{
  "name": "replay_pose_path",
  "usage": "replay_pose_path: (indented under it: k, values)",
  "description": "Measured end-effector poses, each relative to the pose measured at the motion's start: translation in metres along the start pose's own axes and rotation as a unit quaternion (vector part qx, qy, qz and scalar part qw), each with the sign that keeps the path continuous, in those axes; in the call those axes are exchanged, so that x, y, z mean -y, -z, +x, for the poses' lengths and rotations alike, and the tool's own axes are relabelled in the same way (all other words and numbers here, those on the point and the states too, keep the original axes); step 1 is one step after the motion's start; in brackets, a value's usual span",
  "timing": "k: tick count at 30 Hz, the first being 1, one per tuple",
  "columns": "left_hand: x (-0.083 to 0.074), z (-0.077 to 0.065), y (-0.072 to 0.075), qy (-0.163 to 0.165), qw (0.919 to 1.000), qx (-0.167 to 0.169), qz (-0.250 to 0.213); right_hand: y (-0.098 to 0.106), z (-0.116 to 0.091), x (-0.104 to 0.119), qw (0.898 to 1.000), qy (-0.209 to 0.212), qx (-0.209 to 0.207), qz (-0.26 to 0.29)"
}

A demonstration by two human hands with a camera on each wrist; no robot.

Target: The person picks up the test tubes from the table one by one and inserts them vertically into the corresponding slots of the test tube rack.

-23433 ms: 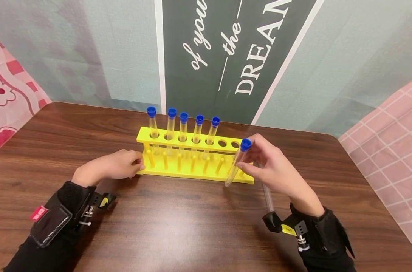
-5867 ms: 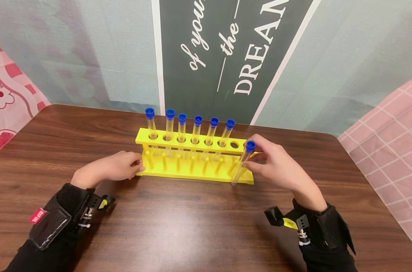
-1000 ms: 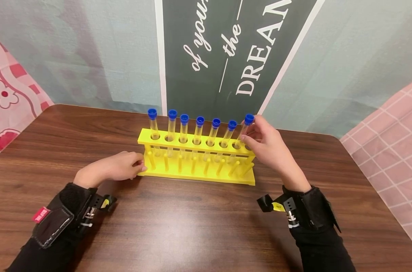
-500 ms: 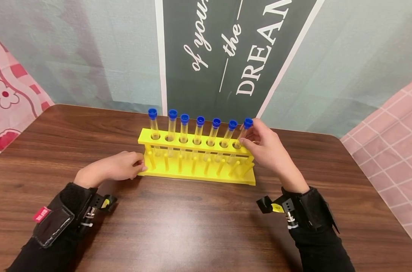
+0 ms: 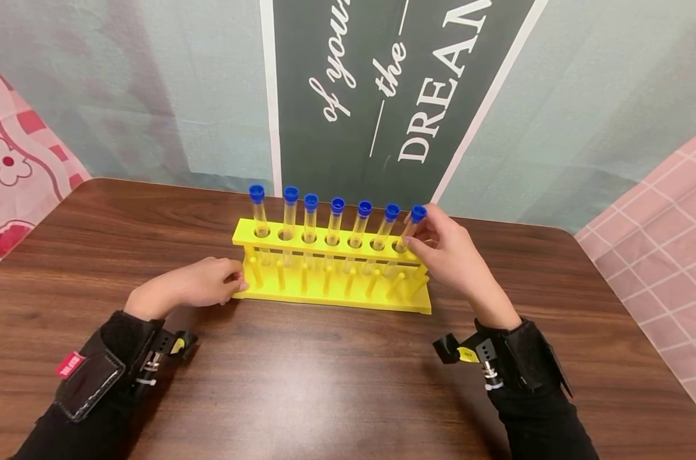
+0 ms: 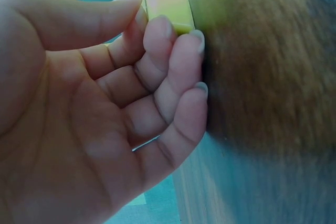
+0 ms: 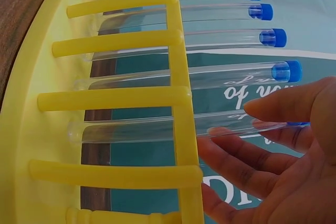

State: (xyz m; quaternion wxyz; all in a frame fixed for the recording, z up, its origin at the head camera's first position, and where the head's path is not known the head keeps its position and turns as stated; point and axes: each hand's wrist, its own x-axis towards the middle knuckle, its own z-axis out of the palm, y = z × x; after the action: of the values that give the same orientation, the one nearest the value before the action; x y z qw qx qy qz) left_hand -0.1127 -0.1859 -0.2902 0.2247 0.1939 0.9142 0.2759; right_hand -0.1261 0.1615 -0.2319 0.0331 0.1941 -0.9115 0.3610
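The yellow test tube rack stands on the table, bearing a row of clear test tubes with blue caps. My left hand pinches the left end of its base; in the left wrist view thumb and index finger meet at the rack's yellow corner. At the other end, my right hand holds the rightmost test tube between thumb and fingers, just below the cap. The right wrist view shows this tube passing through the top bar, its lower end close to the base. The hand covers the rack's right top end.
Several other capped tubes lean slightly in the holes to the left. Brown wooden table surrounds the rack. Behind it hangs a grey-green cloth with a dark lettered panel; pink tiled cloth is at the right.
My right hand has brought the tube from in front of the rack into the seventh hole and lowered it slightly. Since the oldest frame, the sixth hole has gained a tube. My left hand stays put.
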Motion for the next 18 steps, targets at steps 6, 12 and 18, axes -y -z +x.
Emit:
replay_pose_path:
  k: [6,12,18]
  values:
    - [0.0006,0.0006,-0.0010,0.005,1.0000,-0.002,-0.001,-0.0003,-0.0018,0.0003,1.000,0.000,-0.002,-0.014]
    - [-0.0002,0.0001,-0.0011,0.003,1.0000,-0.002,0.000,-0.0002,-0.0022,0.0007,1.000,-0.001,-0.002,-0.016]
    - [0.0000,0.0001,-0.0005,0.002,1.0000,-0.001,0.000,-0.0001,-0.0024,0.0010,1.000,-0.010,0.001,-0.018]
